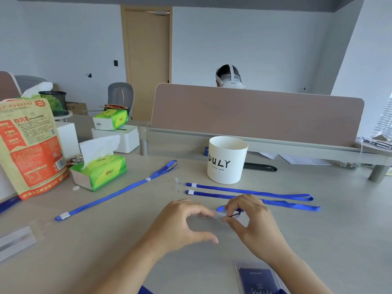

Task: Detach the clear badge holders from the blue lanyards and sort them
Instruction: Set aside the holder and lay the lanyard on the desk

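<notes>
My left hand and my right hand meet above the table's middle, both pinching a clear badge holder where it joins the end of a blue lanyard. Beyond them two more blue lanyards lie side by side, their clear clips pointing left. Another blue lanyard lies diagonally at the left. A clear badge holder with a dark card lies flat by my right wrist. Another clear holder lies at the far left.
A white cup marked DULY stands behind the lanyards. A green tissue pack and an orange food bag sit at the left. A desk divider runs across the back, with a person wearing a headset behind it.
</notes>
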A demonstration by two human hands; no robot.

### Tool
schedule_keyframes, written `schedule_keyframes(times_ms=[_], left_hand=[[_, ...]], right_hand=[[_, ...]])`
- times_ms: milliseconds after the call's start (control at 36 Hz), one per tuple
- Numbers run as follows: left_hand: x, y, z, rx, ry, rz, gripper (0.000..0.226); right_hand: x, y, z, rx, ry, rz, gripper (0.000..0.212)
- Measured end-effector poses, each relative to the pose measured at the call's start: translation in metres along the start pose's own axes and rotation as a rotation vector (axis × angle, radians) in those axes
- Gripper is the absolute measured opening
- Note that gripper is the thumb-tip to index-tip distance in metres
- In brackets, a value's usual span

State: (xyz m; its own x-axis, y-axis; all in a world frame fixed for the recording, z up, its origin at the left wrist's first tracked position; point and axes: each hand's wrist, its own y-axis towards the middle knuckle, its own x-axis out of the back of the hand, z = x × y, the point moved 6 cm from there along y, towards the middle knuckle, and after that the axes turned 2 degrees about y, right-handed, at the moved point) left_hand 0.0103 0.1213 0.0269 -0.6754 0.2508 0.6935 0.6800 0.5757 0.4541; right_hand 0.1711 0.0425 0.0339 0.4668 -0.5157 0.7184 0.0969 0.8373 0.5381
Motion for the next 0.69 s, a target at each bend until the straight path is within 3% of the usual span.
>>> schedule_keyframes(times_ms=[167,417,528,694], left_hand=[[0.003,0.001,0.001,-0.06,0.086,-0.163,0.017],[0.005,0.001,-0.011,-0.121,0.241,-0.198,0.047],[-0.001,0.001,0.0,-0.048,0.298,-0.157,0.05],[-0.015,0.002,0.015,-0.001,0.366,-0.059,0.052]], right_hand=[[0.0,-0.002,0.003,-0.047,0.09,0.014,0.022],[-0.01,-0.002,0.014,-0.105,0.203,0.156,0.006],[-0.023,-0.005,0.009,-0.175,0.131,0.282,0.01],[-0.026,-0.009,0.012,-0.219,0.184,0.34,0.017]])
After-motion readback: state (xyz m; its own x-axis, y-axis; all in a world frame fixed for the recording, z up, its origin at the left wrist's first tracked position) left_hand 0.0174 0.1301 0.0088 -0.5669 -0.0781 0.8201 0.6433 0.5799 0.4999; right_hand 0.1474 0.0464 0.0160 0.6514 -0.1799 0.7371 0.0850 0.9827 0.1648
